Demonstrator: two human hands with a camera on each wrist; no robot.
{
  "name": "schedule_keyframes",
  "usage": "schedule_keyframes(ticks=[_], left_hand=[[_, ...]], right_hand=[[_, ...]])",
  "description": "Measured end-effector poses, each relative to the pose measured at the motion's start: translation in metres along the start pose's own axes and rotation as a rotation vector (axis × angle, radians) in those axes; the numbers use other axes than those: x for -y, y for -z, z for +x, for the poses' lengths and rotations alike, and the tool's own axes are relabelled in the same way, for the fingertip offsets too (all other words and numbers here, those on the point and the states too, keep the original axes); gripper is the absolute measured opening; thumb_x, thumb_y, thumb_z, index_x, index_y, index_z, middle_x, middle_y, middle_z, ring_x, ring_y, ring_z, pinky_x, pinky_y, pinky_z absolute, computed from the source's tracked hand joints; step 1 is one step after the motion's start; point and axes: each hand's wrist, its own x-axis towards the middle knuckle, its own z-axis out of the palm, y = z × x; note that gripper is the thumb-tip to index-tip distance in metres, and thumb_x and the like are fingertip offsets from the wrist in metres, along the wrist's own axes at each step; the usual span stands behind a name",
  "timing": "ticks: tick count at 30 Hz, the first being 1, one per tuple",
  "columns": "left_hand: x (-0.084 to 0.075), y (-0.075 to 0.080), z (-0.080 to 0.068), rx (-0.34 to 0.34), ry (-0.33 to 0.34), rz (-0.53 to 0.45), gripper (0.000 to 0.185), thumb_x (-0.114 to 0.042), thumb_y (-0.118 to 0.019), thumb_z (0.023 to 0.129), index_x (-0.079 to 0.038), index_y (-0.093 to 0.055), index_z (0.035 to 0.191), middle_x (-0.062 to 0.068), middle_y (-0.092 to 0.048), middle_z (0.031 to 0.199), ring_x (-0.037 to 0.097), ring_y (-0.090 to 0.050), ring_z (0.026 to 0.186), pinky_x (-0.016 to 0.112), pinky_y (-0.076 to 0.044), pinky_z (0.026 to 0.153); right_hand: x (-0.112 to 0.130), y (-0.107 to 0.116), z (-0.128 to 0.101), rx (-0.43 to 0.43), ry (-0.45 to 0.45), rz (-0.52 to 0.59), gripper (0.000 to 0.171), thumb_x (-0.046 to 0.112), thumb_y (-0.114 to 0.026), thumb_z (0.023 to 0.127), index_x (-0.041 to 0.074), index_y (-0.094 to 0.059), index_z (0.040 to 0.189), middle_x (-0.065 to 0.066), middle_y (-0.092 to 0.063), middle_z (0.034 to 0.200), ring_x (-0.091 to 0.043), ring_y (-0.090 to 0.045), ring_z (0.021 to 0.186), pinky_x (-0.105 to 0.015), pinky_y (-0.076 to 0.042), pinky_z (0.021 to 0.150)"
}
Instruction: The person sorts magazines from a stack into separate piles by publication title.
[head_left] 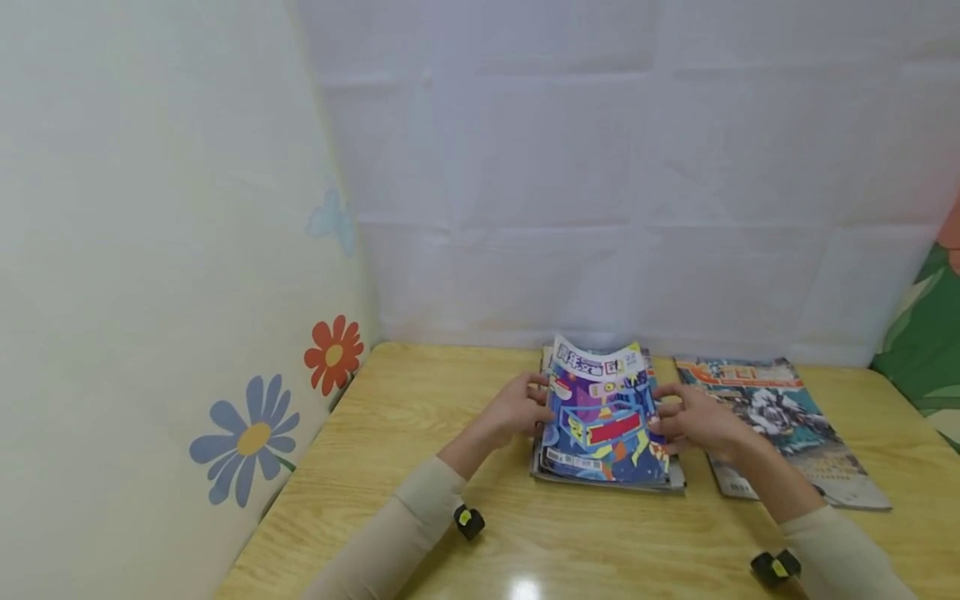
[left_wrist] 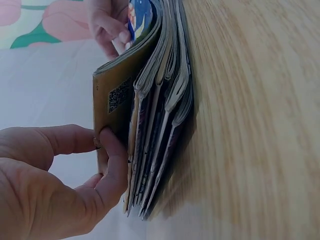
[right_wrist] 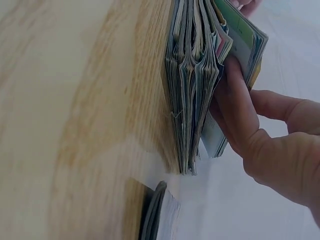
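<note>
The top magazine [head_left: 600, 454] is over the pile [head_left: 678, 480], close to the table's far edge. A narrow strip of wood runs between the pile and the grey-green magazine [head_left: 780, 421] on the right. There is more room on the left, with a wide bit of wood reaching to the left wall [head_left: 150, 167]. More wood lies on the near side.

The table [head_left: 420, 383] is yellow wood with wavy lines and a shiny spot near the front. A creased white sheet [head_left: 510, 167] stands behind it. The left wall has a red flower [head_left: 333, 356] and a blue flower [head_left: 251, 442].

The top magazine's long way runs near to far. Its big title is at the far end, its barcode at the near end. Its cover bends, and its sides are up off the pile.

The left hand [head_left: 517, 406] pinches its left edge. The right hand [head_left: 697, 419] pinches its right edge, with fingers tucked under.
</note>
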Motion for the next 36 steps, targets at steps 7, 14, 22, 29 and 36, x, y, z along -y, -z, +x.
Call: schedule_keyframes(ticks=[7,14,22,29,36], left_hand=[[-0.006,0.005,0.002,-0.028,0.005,-0.003,0.062,0.010,-0.072,0.083,0.002,-0.048,0.140,0.020,-0.060,0.118,0.029,-0.066,0.095,0.040,-0.060,0.070],[-0.005,0.018,-0.003,-0.027,-0.006,-0.035,0.064,0.011,-0.070,0.081,0.004,-0.047,0.140,0.021,-0.062,0.118,0.031,-0.067,0.096,0.041,-0.061,0.072],[-0.010,0.029,-0.002,0.007,-0.083,-0.104,0.069,0.011,-0.071,0.082,0.002,-0.044,0.145,0.023,-0.061,0.125,0.032,-0.068,0.098,0.044,-0.061,0.077],[-0.025,0.032,-0.007,0.006,-0.138,-0.182,0.070,0.012,-0.071,0.083,-0.003,-0.044,0.145,0.019,-0.061,0.128,0.033,-0.068,0.100,0.047,-0.060,0.078],[-0.033,0.033,-0.012,0.040,-0.175,-0.212,0.068,0.014,-0.071,0.084,-0.006,-0.046,0.145,0.018,-0.060,0.128,0.032,-0.068,0.099,0.048,-0.060,0.080]], right_hand=[[0.002,0.005,-0.001,-0.012,0.016,0.021,0.065,0.000,-0.061,0.099,-0.007,-0.023,0.152,-0.035,-0.051,0.136,-0.029,-0.069,0.097,-0.044,-0.060,0.074],[0.008,0.001,0.001,0.032,0.048,0.086,0.069,0.003,-0.061,0.100,-0.005,-0.020,0.155,-0.031,-0.051,0.133,-0.026,-0.067,0.092,-0.041,-0.060,0.072],[0.013,-0.003,0.002,-0.022,0.034,0.123,0.069,0.004,-0.061,0.101,0.000,-0.022,0.157,-0.037,-0.027,0.154,-0.029,-0.064,0.108,-0.044,-0.058,0.082],[0.010,-0.003,0.007,-0.054,-0.001,0.203,0.076,0.011,-0.065,0.100,0.002,-0.019,0.161,-0.033,-0.038,0.150,-0.023,-0.067,0.098,-0.038,-0.059,0.081],[0.002,-0.004,0.011,-0.005,-0.076,0.406,0.059,0.011,-0.061,0.099,-0.014,-0.036,0.147,-0.018,-0.069,0.114,-0.029,-0.069,0.098,-0.042,-0.057,0.088]])
